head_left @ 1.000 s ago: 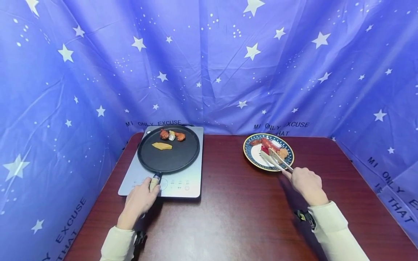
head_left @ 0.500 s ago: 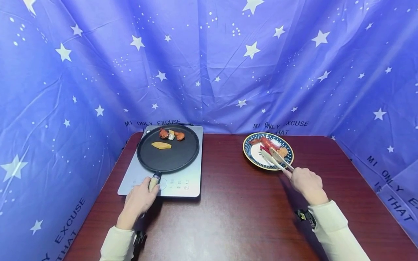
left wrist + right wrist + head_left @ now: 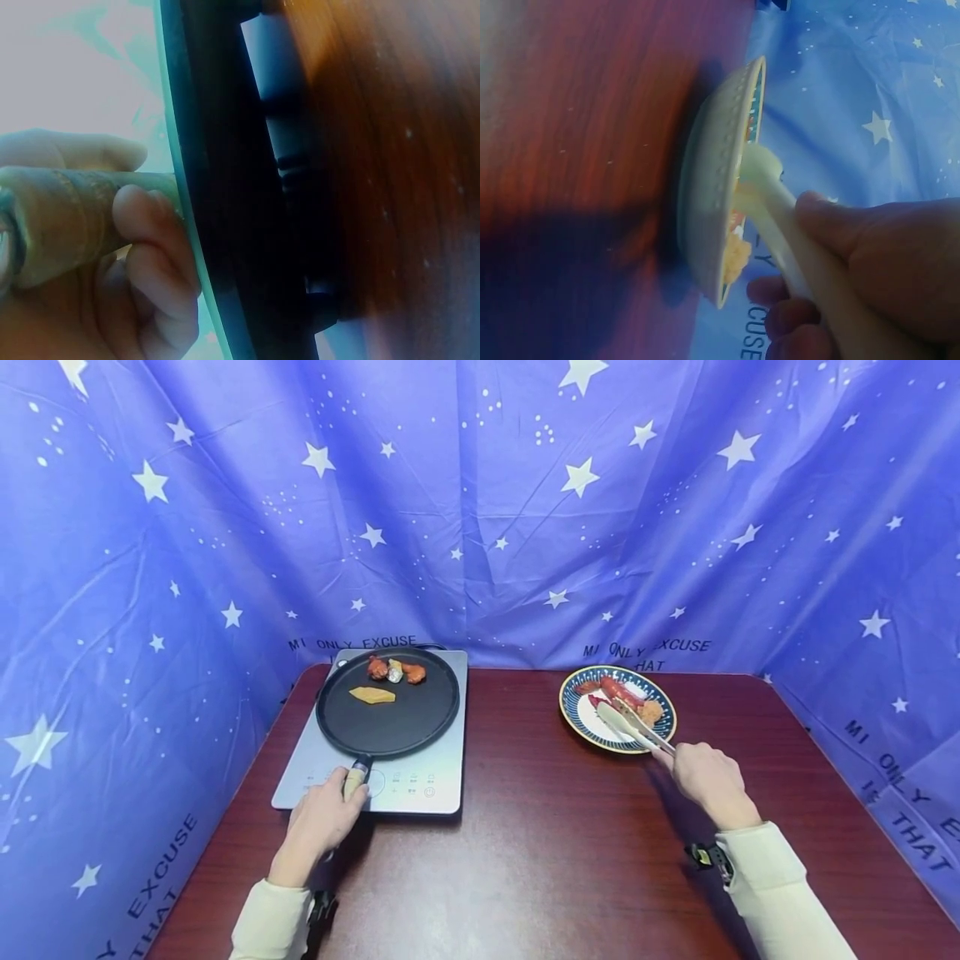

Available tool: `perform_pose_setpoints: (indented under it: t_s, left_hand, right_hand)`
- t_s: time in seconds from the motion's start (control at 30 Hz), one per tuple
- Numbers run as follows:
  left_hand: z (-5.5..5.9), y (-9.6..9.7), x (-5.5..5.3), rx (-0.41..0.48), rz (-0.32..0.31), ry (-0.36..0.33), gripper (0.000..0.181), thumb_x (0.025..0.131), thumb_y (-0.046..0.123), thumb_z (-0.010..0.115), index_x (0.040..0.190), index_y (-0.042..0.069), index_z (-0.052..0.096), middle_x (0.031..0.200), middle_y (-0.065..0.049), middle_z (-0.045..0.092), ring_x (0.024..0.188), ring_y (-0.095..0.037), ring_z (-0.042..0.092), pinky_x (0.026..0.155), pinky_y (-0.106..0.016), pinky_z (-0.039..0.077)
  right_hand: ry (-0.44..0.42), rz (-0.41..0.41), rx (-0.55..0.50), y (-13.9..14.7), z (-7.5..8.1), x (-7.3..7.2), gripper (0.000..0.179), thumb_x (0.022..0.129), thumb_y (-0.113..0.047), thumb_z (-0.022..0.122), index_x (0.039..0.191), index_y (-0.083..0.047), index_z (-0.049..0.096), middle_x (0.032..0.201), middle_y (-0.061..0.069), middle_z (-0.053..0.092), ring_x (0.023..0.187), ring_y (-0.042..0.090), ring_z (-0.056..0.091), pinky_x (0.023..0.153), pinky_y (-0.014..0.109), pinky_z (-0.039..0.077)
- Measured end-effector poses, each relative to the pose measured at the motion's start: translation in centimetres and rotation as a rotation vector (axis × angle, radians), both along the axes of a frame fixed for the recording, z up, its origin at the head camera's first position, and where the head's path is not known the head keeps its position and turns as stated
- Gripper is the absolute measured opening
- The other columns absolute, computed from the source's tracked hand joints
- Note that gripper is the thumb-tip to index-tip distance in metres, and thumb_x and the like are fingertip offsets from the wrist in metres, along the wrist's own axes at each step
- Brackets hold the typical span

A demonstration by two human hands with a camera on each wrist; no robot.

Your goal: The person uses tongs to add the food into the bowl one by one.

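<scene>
My left hand (image 3: 322,818) grips the light-coloured handle (image 3: 67,217) of a flat round black frying pan (image 3: 397,727). In the pan lie a yellow piece (image 3: 372,695), a silvery-yellow piece (image 3: 394,672) and two reddish-brown pieces of food. At the right, my right hand (image 3: 708,781) holds pale tongs (image 3: 791,240), thumb on one arm and fingers on the other. Their tips reach inside a blue-patterned plate (image 3: 581,731), close together over a red piece (image 3: 596,700). The tongs partly cover it, so whether they pinch it is unclear. A sausage (image 3: 618,692) and a crumbly golden piece (image 3: 651,712) lie beside it.
The pan rests on a silver induction cooker (image 3: 412,797) at the table's left. Dark red wood of the table (image 3: 510,827) lies between cooker and plate. A blue star-printed curtain (image 3: 510,585) rises behind the table and along both sides.
The tongs' tips have drawn closer together over the red piece, which shows less now. My right hand has shifted slightly right. My left hand and the pan have stayed in place.
</scene>
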State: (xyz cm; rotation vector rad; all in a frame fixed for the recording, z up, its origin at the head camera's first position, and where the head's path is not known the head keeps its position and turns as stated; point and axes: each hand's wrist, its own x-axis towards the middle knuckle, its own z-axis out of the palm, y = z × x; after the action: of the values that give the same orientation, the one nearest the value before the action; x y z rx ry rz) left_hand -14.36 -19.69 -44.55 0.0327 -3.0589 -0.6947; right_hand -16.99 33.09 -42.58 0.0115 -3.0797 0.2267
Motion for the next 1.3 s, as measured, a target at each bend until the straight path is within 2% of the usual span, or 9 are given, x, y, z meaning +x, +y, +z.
perform_pose_setpoints:
  t_s: [0.2,0.43,1.0,1.3]
  left_hand:
    - [-0.19,-0.03,-0.05,-0.009,0.003,-0.007,0.040,0.090,0.037,0.052,0.113,0.004,0.051,0.071,-0.012,0.055,0.063,-0.027,0.054,0.054,-0.041,0.039]
    - [-0.16,-0.13,-0.13,-0.016,0.008,-0.008,0.038,0.090,0.037,0.051,0.110,0.004,0.051,0.070,-0.012,0.054,0.062,-0.028,0.054,0.053,-0.041,0.039]
    - [-0.10,0.01,-0.20,-0.002,0.016,-0.013,0.038,0.090,0.037,0.052,0.110,0.005,0.051,0.069,-0.011,0.053,0.063,-0.027,0.054,0.054,-0.040,0.038]
    - [-0.20,0.07,-0.25,-0.003,0.018,-0.014,0.038,0.090,0.038,0.052,0.110,0.006,0.051,0.068,-0.010,0.052,0.062,-0.026,0.053,0.053,-0.039,0.037]
  right_hand:
    - [0.045,0.017,-0.020,0.28,-0.69,0.03,0.052,0.096,-0.045,0.047,0.061,-0.007,0.053,0.060,0.021,0.055,0.055,0.041,0.055,0.047,0.052,0.040]
    - [0.097,0.036,-0.027,0.68,-0.80,-0.16,0.051,0.096,-0.046,0.047,0.063,-0.007,0.052,0.057,0.017,0.053,0.052,0.039,0.054,0.044,0.050,0.038]
    - [0.138,0.052,-0.042,0.50,-0.94,-0.28,0.048,0.096,-0.045,0.047,0.068,-0.007,0.053,0.056,0.014,0.051,0.052,0.039,0.054,0.044,0.049,0.038]
    - [0.156,0.050,-0.041,0.19,-0.42,-0.16,0.049,0.096,-0.046,0.046,0.070,-0.006,0.052,0.057,0.017,0.052,0.052,0.040,0.054,0.042,0.049,0.036]
